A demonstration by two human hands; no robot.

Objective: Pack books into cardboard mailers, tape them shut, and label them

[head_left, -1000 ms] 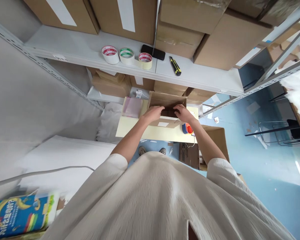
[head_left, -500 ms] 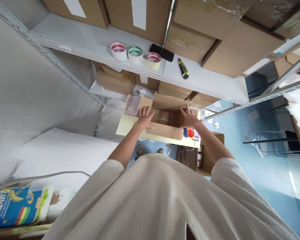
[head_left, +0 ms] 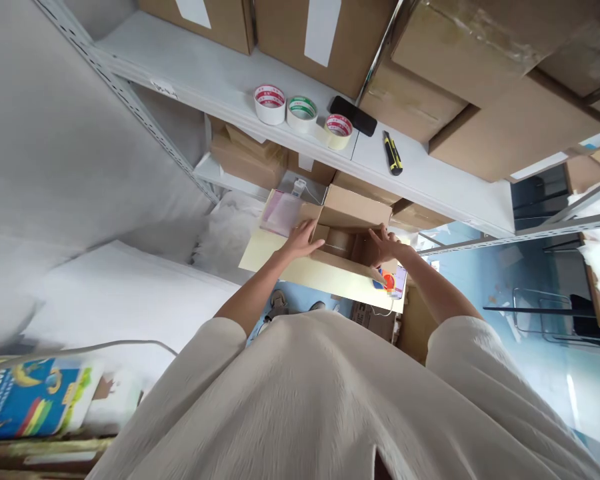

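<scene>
An open cardboard box (head_left: pixel 357 202) stands on the pale yellow tabletop (head_left: pixel 260 248), its far flap raised. At the box's left end is my left hand (head_left: pixel 301 241), fingers over the side flap and thumb reaching toward the opening. My right hand (head_left: pixel 386 245) grips the right end, with fingers bent over the edge. Inside the box, brown cardboard surfaces show; the bottom is partly shaded. Beside the right hand lie a round red and blue object (head_left: pixel 389 281) and a phone with a lit screen (head_left: pixel 401 277). The front flap partly covers the red and blue object.
Above the table, a grey shelf (head_left: pixel 205 87) carries several tape rolls (head_left: pixel 303 113), a dark phone-like object (head_left: pixel 353 116), a yellow and black utility knife (head_left: pixel 393 153) and large cartons (head_left: pixel 520 127). A clear plastic sheet (head_left: pixel 281 213) lies at the table's left. Another carton (head_left: pixel 414 327) stands below right.
Both hands have closed in from spread fingers to a grip on the box's ends. The front flap looks narrower and more tilted. The whole view has shifted, so the shelf appears farther right and lower.
</scene>
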